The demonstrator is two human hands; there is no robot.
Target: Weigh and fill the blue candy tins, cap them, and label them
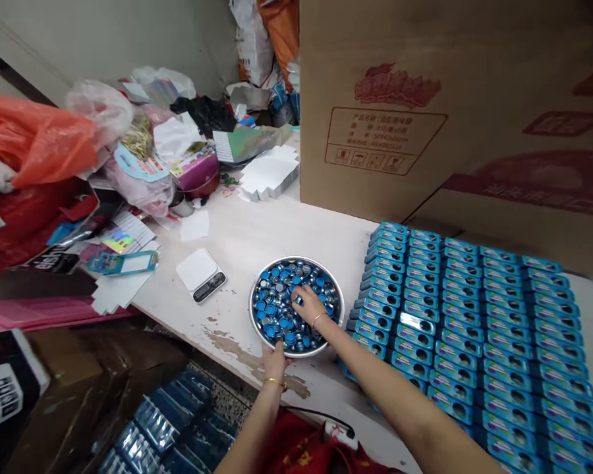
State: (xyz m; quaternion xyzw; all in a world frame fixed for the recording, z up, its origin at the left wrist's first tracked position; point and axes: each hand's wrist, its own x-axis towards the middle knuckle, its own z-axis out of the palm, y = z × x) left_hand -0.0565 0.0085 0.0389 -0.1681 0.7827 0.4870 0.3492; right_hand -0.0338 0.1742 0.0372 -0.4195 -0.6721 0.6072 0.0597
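A round metal bowl (252, 304) stands on the table, filled with small round blue and silver tins (275, 320). My left hand (275, 359) grips the bowl's near rim, its thumb over the edge and the fingers below. Inside the bowl, my right hand (309, 306) has its fingers curled together at the top of the pile. A small blue tin shows at its fingertips. To the right are rows of standing blue printed boxes (462, 322), each with a round hole in its front.
A kitchen scale (201, 274) lies left of the bowl. Behind the boxes rises a large cardboard carton (454, 118). Bags, papers and a red plastic bag (34, 145) crowd the left side. Below the table edge are dark blue wrapped packs (163, 421).
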